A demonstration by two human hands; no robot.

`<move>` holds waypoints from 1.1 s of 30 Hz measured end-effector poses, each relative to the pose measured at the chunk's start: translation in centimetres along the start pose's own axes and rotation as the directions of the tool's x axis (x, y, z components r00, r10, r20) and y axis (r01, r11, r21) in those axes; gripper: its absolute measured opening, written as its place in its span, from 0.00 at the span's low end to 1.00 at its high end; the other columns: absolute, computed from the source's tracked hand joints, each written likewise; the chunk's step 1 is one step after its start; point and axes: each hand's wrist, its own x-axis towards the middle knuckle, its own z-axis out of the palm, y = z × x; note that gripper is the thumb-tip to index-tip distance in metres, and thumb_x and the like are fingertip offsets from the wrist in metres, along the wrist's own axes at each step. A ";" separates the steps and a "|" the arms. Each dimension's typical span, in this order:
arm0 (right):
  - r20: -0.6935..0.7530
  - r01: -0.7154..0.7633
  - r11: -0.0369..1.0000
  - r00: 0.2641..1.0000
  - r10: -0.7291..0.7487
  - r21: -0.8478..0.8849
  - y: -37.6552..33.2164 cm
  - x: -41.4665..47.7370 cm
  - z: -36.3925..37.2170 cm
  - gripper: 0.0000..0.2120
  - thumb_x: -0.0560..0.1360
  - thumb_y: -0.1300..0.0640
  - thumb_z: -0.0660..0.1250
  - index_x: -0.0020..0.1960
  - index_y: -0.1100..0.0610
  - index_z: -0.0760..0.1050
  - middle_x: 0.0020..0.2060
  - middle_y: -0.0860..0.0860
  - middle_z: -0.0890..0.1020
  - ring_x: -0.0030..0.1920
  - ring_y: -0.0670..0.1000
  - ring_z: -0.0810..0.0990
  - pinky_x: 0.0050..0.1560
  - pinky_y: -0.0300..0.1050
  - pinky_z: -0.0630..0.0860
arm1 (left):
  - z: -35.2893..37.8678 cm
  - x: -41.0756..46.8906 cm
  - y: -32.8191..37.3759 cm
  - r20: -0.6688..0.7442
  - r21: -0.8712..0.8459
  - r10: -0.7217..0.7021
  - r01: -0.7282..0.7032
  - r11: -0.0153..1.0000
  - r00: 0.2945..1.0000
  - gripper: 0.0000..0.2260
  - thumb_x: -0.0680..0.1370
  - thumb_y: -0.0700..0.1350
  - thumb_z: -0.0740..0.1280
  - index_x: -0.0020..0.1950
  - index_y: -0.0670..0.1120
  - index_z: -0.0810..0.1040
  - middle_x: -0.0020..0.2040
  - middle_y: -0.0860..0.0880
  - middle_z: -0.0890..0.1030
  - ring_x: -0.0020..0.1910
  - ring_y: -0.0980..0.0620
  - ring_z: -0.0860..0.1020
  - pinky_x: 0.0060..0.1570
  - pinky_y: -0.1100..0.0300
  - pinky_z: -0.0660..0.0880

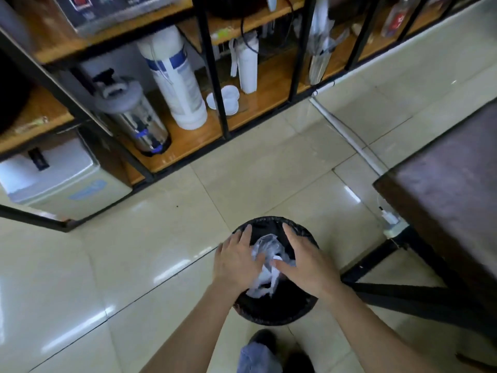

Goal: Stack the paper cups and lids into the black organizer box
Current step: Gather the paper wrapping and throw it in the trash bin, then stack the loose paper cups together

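Both of my hands hover over a round black waste bin (271,310) on the tiled floor. My left hand (236,261) and my right hand (306,265) lie flat with fingers spread, pressing on crumpled clear plastic wrap (265,267) that fills the bin's mouth. Neither hand closes around it. On the low wooden shelf ahead, a tall stack of white paper cups (247,65) stands upright, and a pile of white lids (228,99) lies beside it. No black organizer box is in view.
A black metal shelf frame (215,76) holds a steel urn (134,117), a large white filter cylinder (177,79) and wrapped packets (320,49). A dark table (451,179) stands at the right. A white appliance (53,179) sits at the left. My shoe (263,343) is below the bin.
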 end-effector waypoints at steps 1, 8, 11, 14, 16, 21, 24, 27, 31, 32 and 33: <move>-0.015 0.029 1.000 0.999 -0.029 0.012 -1.4 -1.0 -1.9 0.38 0.75 0.40 0.61 0.77 0.46 0.44 0.73 0.49 0.66 0.71 0.51 0.67 0.65 0.48 0.70 | -2.4 -1.0 0.8 -0.031 -0.004 0.016 -0.016 1.000 0.999 0.31 0.78 0.57 0.58 0.77 0.50 0.53 0.76 0.49 0.63 0.74 0.48 0.61 0.73 0.51 0.59; -0.263 0.159 0.978 0.946 -0.190 -0.133 -9.9 -8.0 -15.8 0.39 0.75 0.39 0.60 0.76 0.42 0.38 0.70 0.51 0.69 0.66 0.56 0.71 0.59 0.49 0.70 | -18.3 -7.7 7.7 -0.250 -0.043 0.178 -0.195 0.980 0.952 0.26 0.78 0.52 0.61 0.73 0.46 0.62 0.71 0.46 0.70 0.69 0.46 0.68 0.69 0.52 0.64; -0.422 0.181 0.972 0.878 -0.228 -0.149 -12.2 -11.5 -21.4 0.39 0.75 0.39 0.60 0.75 0.41 0.38 0.69 0.50 0.69 0.64 0.55 0.72 0.60 0.49 0.69 | -23.5 -10.0 10.8 -0.342 -0.054 0.248 -0.283 0.958 0.906 0.27 0.78 0.53 0.61 0.74 0.46 0.60 0.73 0.47 0.68 0.71 0.47 0.66 0.70 0.54 0.61; -0.560 0.175 0.967 0.790 -0.251 -0.186 -13.0 -15.1 -25.9 0.39 0.74 0.36 0.59 0.76 0.42 0.39 0.69 0.49 0.70 0.65 0.53 0.71 0.63 0.48 0.68 | -27.0 -11.9 13.9 -0.416 -0.059 0.328 -0.385 0.921 0.848 0.28 0.78 0.54 0.62 0.76 0.49 0.59 0.74 0.49 0.66 0.72 0.48 0.65 0.72 0.52 0.61; -0.642 0.149 0.966 0.724 -0.252 -0.211 -12.7 -17.5 -28.2 0.40 0.72 0.33 0.55 0.76 0.42 0.40 0.68 0.49 0.71 0.65 0.53 0.71 0.63 0.50 0.68 | -28.5 -12.9 16.2 -0.457 -0.026 0.384 -0.443 0.896 0.802 0.28 0.77 0.56 0.61 0.75 0.51 0.60 0.74 0.50 0.67 0.72 0.49 0.66 0.71 0.50 0.63; -0.813 0.034 0.983 0.558 -0.167 -0.178 -9.7 -23.5 -31.7 0.38 0.70 0.33 0.57 0.76 0.44 0.52 0.64 0.50 0.75 0.63 0.54 0.74 0.58 0.51 0.71 | -29.1 -15.8 22.9 -0.475 0.051 0.560 -0.614 0.788 0.679 0.28 0.75 0.62 0.58 0.73 0.52 0.64 0.73 0.53 0.68 0.72 0.52 0.65 0.70 0.55 0.63; -0.865 -0.052 0.990 0.493 -0.091 -0.133 -6.7 -27.3 -32.9 0.38 0.70 0.32 0.57 0.75 0.46 0.55 0.67 0.50 0.73 0.66 0.53 0.73 0.61 0.51 0.71 | -28.0 -17.8 27.4 -0.436 0.080 0.661 -0.706 0.704 0.610 0.32 0.72 0.67 0.52 0.72 0.52 0.65 0.72 0.54 0.69 0.71 0.54 0.65 0.68 0.57 0.63; -0.887 -0.139 0.988 0.462 0.007 -0.064 -3.0 -31.3 -33.7 0.40 0.67 0.30 0.53 0.76 0.44 0.52 0.71 0.49 0.69 0.71 0.52 0.68 0.66 0.52 0.67 | -25.8 -19.1 32.2 -0.400 0.096 0.731 -0.768 0.634 0.553 0.27 0.76 0.61 0.59 0.73 0.53 0.64 0.72 0.54 0.68 0.72 0.53 0.65 0.70 0.53 0.65; -0.910 -0.232 0.973 0.398 0.114 0.020 3.5 -36.2 -34.4 0.39 0.69 0.30 0.53 0.76 0.45 0.54 0.69 0.49 0.71 0.69 0.52 0.69 0.65 0.53 0.69 | -21.4 -21.1 38.9 -0.330 0.096 0.811 -0.838 0.537 0.482 0.27 0.76 0.62 0.59 0.73 0.55 0.63 0.73 0.55 0.67 0.72 0.54 0.64 0.71 0.53 0.63; -0.914 -0.250 0.967 0.382 0.140 0.043 5.3 -37.2 -34.6 0.39 0.69 0.30 0.53 0.76 0.45 0.54 0.69 0.49 0.71 0.68 0.52 0.70 0.64 0.53 0.69 | -20.1 -21.7 40.7 -0.306 0.088 0.829 -0.853 0.514 0.468 0.28 0.76 0.62 0.59 0.74 0.55 0.63 0.74 0.55 0.66 0.73 0.54 0.63 0.71 0.53 0.63; -0.915 -0.265 0.962 0.369 0.163 0.065 7.1 -38.3 -35.0 0.39 0.69 0.30 0.54 0.76 0.45 0.54 0.68 0.50 0.72 0.67 0.53 0.71 0.63 0.53 0.70 | -18.8 -22.1 42.4 -0.290 0.086 0.843 -0.865 0.494 0.453 0.28 0.76 0.62 0.59 0.74 0.55 0.62 0.74 0.55 0.66 0.73 0.55 0.62 0.72 0.53 0.63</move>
